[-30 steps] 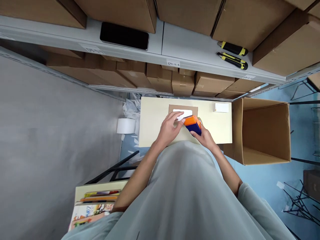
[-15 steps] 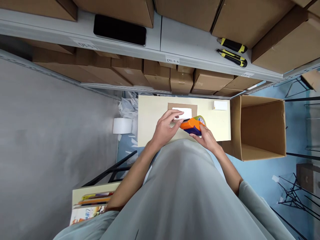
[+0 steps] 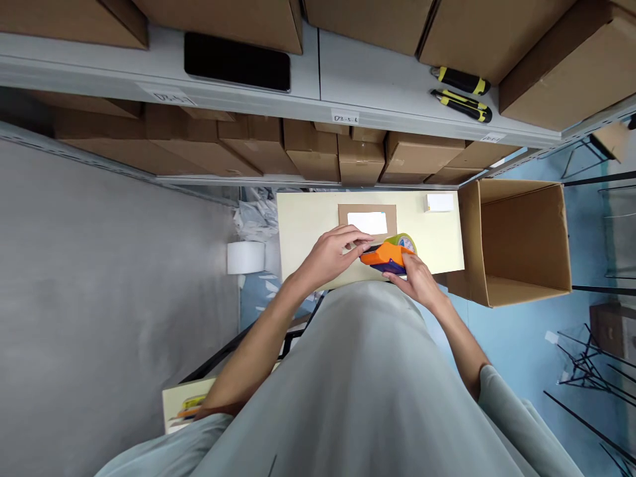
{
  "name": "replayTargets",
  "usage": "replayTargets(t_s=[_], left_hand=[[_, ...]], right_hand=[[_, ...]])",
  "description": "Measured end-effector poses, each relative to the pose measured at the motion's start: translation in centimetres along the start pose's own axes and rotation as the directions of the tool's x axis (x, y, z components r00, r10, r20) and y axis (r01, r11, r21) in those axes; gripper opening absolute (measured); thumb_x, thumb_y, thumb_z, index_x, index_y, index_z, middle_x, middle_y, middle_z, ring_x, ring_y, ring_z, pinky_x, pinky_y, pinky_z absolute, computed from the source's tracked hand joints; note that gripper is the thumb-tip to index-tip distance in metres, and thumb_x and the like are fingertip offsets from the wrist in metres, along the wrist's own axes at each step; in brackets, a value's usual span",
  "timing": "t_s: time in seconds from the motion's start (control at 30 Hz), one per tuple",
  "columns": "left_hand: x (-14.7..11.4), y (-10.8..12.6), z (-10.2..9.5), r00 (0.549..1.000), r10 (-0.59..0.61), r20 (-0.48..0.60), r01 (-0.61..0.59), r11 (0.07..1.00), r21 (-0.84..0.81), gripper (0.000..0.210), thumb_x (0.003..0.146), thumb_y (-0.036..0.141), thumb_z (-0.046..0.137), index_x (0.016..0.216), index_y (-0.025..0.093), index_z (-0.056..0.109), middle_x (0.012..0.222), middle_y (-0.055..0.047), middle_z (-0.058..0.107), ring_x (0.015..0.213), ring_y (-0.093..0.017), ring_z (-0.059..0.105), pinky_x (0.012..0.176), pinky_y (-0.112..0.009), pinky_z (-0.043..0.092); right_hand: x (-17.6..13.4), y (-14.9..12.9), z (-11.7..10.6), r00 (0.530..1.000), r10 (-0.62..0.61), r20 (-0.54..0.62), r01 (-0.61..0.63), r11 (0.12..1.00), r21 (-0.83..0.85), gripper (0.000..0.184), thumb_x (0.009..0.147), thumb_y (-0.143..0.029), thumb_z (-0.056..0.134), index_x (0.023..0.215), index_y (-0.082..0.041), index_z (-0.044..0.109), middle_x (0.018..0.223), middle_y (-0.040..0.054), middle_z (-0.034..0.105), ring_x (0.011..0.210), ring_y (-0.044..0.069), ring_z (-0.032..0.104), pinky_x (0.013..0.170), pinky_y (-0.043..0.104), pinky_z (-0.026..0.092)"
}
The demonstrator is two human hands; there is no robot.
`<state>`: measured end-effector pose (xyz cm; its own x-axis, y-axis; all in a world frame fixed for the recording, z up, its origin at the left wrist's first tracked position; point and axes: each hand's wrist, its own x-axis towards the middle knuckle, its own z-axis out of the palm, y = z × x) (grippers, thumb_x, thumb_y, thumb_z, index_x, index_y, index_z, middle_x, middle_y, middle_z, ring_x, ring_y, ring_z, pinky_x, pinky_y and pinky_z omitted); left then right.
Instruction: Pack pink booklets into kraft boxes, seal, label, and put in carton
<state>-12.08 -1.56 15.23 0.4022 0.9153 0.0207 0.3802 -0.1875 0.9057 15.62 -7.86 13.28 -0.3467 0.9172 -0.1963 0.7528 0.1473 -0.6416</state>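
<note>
My right hand (image 3: 416,281) is wrapped round an orange and blue tape dispenser (image 3: 385,254), low over the near side of a pale yellow table (image 3: 303,228). A roll of tape (image 3: 405,242) with a yellow-green rim sits at the dispenser's far right. My left hand (image 3: 340,250) reaches in from the left, its thumb and fingertips drawn together at the dispenser's front end. Whether they pinch the tape's free end is too small to see. Just beyond my hands, a flat brown cardboard box (image 3: 342,213) bearing a white label (image 3: 366,222) lies on the table.
A small white box (image 3: 439,203) stands at the table's far right. Beside the table is a large open carton (image 3: 527,232). Shelves overhead hold cardboard boxes, a black phone (image 3: 237,61) and two utility knives (image 3: 462,93). A white roll (image 3: 246,257) is at the left.
My left fingertips have come down off the label to the dispenser's front end, closer to my thumb. The dispenser has shifted slightly right and nearer, and the whole view has tilted a little.
</note>
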Motion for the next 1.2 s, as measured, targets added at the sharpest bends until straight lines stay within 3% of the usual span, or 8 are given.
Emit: replayTargets(t_s=[0.3,0.5,0.63,0.93,1.2], left_hand=[[-0.6,0.9,1.1,0.99,0.119,0.074,-0.124,0.99,0.072,0.026,0.109,0.032,0.054,0.107,0.028,0.08,0.105,-0.006,0.077,0.105,-0.024,0.071,0.098,-0.041,0.061],[-0.8,2.6,3.1,0.997,0.032,0.075,-0.036,0.998,0.054,0.022,0.106,0.037,0.06,0.102,0.029,0.079,0.106,-0.005,0.078,0.105,-0.024,0.072,0.102,-0.043,0.061],[-0.8,3.2,5.3,0.996,-0.057,0.071,0.052,0.996,0.067,0.029,0.108,0.048,0.058,0.101,0.028,0.079,0.103,-0.005,0.079,0.1,-0.024,0.072,0.096,-0.041,0.061],[-3.5,3.3,11.2,0.988,-0.056,-0.144,0.079,0.985,0.156,0.034,0.115,0.048,0.05,0.105,0.026,0.073,0.102,-0.009,0.077,0.099,-0.024,0.07,0.092,-0.04,0.059],[-6.2,1.9,15.4,0.924,-0.097,-0.37,0.161,0.976,0.147,0.036,0.115,0.051,0.05,0.102,0.027,0.073,0.097,-0.008,0.076,0.093,-0.023,0.069,0.086,-0.041,0.06]], right_hand=[[-2.5,0.3,0.5,1.0,0.003,-0.016,-0.003,1.0,-0.004,0.047,0.104,-0.068,0.066,0.114,-0.022,0.063,0.114,0.0183,0.075,0.112,0.04,0.074,0.094,0.057,0.065],[-3.4,2.7,-1.5,0.996,-0.063,0.065,0.063,0.998,0.007,0.048,0.105,-0.073,0.061,0.101,-0.026,0.06,0.102,0.0133,0.072,0.102,0.037,0.073,0.086,0.054,0.064],[-3.6,5.2,-2.4,0.986,-0.093,0.136,0.093,0.996,0.008,0.052,0.104,-0.078,0.058,0.099,-0.026,0.059,0.093,0.0114,0.07,0.094,0.037,0.072,0.082,0.053,0.063],[-4.1,9.7,-3.6,0.963,-0.216,0.159,0.219,0.976,0.0,0.046,0.107,-0.069,0.058,0.115,-0.024,0.063,0.113,0.0176,0.077,0.115,0.042,0.073,0.097,0.059,0.062],[-6.1,11.1,-5.3,0.939,-0.209,0.272,0.241,0.966,-0.09,0.048,0.109,-0.072,0.053,0.105,-0.025,0.064,0.092,0.0126,0.076,0.092,0.036,0.074,0.087,0.051,0.061]])
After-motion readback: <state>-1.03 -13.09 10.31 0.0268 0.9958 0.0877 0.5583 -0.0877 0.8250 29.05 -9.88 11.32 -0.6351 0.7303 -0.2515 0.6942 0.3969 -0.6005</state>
